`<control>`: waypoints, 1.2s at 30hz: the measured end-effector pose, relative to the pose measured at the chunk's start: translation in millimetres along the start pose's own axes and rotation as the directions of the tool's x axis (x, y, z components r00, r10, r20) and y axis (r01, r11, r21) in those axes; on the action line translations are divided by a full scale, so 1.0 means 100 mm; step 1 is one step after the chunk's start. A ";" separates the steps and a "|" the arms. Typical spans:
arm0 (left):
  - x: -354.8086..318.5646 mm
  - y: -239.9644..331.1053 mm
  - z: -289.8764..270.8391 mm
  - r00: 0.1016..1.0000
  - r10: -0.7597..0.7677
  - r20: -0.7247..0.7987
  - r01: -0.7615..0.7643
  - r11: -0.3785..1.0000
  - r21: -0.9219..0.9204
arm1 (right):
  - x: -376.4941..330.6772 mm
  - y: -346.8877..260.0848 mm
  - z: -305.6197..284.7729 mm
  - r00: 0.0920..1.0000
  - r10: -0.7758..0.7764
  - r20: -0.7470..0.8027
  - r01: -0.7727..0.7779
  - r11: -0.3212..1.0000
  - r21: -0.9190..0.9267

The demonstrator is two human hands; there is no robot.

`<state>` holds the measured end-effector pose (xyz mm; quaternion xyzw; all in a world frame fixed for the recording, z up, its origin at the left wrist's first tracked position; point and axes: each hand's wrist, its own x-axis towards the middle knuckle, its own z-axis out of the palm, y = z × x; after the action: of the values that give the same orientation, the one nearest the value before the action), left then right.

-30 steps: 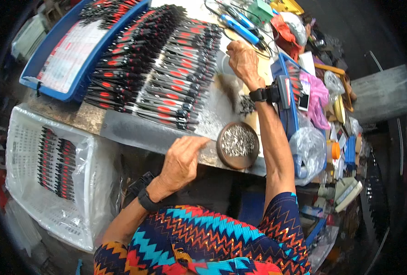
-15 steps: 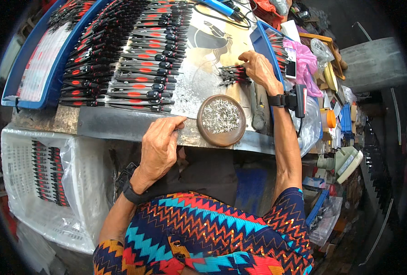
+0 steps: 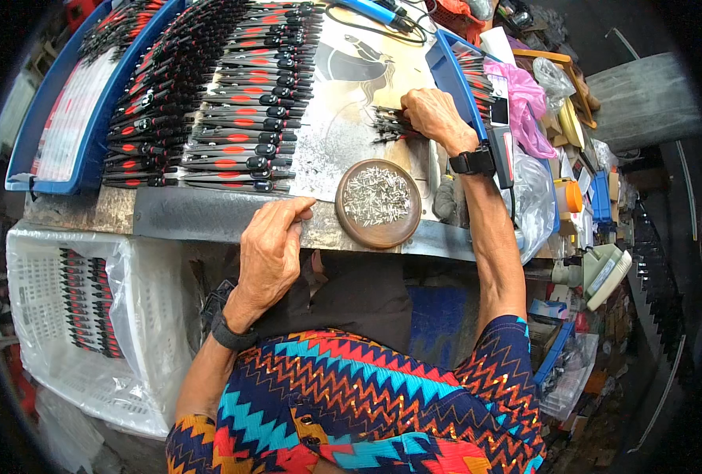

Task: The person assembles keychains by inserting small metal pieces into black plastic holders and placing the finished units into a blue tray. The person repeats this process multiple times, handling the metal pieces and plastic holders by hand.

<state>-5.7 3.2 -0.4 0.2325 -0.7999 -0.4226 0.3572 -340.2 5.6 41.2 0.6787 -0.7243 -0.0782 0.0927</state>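
Note:
My right hand (image 3: 436,117) reaches over a small pile of slim black pieces (image 3: 390,126) on the bench, beside a blue bin. Its fingers are curled down onto the pile's right end, and their tips are hidden. Near the bench's front edge, my left hand (image 3: 270,249) has its thumb and fingers pressed together; whatever they may hold is too small to make out. Between the hands stands a round wooden bowl (image 3: 349,225) full of tiny silvery metal pins (image 3: 379,193). Left of it lie stacked rows of slim black-and-grey pieces with red ovals (image 3: 244,134).
A long blue tray (image 3: 90,150) stands at the far left, and a blue bin (image 3: 455,67) holds similar pieces at the right. Below the bench's left end sits a white plastic-lined basket (image 3: 31,316). A blue tool with a cable (image 3: 379,12) lies at the back.
My right hand has shifted slightly left over the small pile, with its fingers more curled. My left hand stays at the bench edge in nearly the same pose. The view has shifted a little.

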 end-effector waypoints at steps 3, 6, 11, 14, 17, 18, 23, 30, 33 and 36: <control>0.00 0.01 0.00 1.000 -0.013 0.001 0.013 1.000 -0.009 | 0.02 0.00 0.00 1.000 -0.001 0.025 0.002 1.000 -0.028; -0.01 0.01 0.00 1.000 -0.026 0.001 0.026 1.000 -0.016 | 0.00 -0.01 -0.01 1.000 0.009 -0.017 -0.009 1.000 0.018; 0.00 0.02 -0.01 0.997 -0.073 0.009 0.073 0.993 -0.088 | -0.07 -0.13 -0.10 0.955 0.051 -0.293 -0.027 0.996 0.085; 0.00 0.07 -0.02 0.983 -0.183 0.026 0.184 0.953 -0.243 | -0.13 -0.36 -0.27 0.862 -0.029 -0.506 0.131 0.977 0.167; -0.01 0.15 -0.08 0.950 -0.297 0.095 0.308 0.848 -0.430 | -0.31 -0.76 -0.48 0.809 -0.161 -0.565 0.313 0.932 0.182; -0.02 0.18 -0.09 0.935 -0.331 0.129 0.349 0.787 -0.509 | -0.41 -0.92 -0.54 0.759 -0.257 -0.598 0.372 0.926 0.073; -0.05 0.27 -0.15 0.874 -0.351 0.337 0.439 0.270 -0.857 | -0.78 -1.53 -0.71 0.628 -0.441 -0.641 0.608 0.793 0.050; -0.09 0.26 -0.02 0.852 -0.329 0.407 0.497 0.262 -0.828 | -0.92 -1.51 -0.81 0.686 -0.457 -0.567 0.611 0.785 0.106; -0.10 0.23 -0.02 0.844 -0.320 0.431 0.520 0.291 -0.803 | -0.87 -1.27 -0.79 0.782 -0.423 -0.458 0.559 0.801 0.215; -0.14 0.24 -0.01 0.837 -0.342 0.427 0.535 0.348 -0.770 | -0.73 -0.79 -0.71 0.806 -0.125 -0.578 0.340 0.898 0.279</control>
<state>2.0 25.0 14.5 0.1843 -0.4112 -0.8657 0.2178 -242.1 74.1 89.3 0.7624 -0.5783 0.2453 0.1554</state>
